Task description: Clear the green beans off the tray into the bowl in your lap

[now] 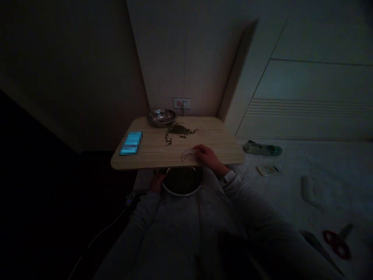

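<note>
My right hand [207,156] is over the front edge of a small wooden table, fingers closed on a pale, see-through curved piece [189,154] whose kind I cannot make out. A few dark grains lie by that piece. Farther back on the tabletop [145,158] spreads a loose pile of small dark green-brown grains [178,130]. Below the table edge, my left hand [157,181] grips the left rim of a metal bowl [186,193] on my lap. The bowl's dark inside is too dim to read. A second, shallow steel bowl [161,117] stands at the table's back left.
A lit phone with a blurred screen [131,143] lies on the table's left. On the white bed surface to the right are a greenish bottle [262,148], a pale phone-like object [269,170] and red-handled scissors [336,244]. A wall socket [182,103] holds a plug behind the table.
</note>
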`<state>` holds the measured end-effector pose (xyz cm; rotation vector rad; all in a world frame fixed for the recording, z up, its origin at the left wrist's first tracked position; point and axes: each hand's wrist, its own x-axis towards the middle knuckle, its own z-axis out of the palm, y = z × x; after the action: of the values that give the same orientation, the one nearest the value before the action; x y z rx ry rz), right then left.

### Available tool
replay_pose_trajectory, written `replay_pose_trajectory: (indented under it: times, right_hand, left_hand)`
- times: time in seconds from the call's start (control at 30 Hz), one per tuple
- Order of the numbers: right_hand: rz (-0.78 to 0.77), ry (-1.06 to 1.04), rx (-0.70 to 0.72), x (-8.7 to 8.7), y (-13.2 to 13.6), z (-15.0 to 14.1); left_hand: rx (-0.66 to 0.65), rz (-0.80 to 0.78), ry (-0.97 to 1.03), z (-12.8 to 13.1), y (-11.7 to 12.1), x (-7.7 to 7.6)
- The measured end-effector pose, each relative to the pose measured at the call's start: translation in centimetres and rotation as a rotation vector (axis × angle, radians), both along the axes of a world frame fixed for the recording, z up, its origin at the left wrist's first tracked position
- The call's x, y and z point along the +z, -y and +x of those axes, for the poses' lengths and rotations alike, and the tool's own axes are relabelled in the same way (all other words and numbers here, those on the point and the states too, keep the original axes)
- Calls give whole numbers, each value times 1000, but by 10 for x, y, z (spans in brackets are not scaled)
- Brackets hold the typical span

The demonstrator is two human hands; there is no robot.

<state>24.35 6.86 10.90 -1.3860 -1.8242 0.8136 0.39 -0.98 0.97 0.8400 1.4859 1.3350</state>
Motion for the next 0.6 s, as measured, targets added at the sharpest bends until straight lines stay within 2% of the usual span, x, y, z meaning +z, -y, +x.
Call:
replay_pose_trajectory:
  times: [0.17, 0.27, 0.47, 0.6]
  right_hand:
    - [27, -47, 34, -6, -1, 2]
    - [35, -46, 33, -8, -2, 2]
    - [23, -27, 34, -5, 1, -1]
    - [12, -39, 32, -4, 3, -1]
  left_hand:
    - [-66, -1, -53, -3, 1, 1]
    - [-46, 0, -80, -3, 0, 4]
    - [-50, -42, 42, 0, 0, 9]
    - [-15, -26, 20, 0, 1, 8]
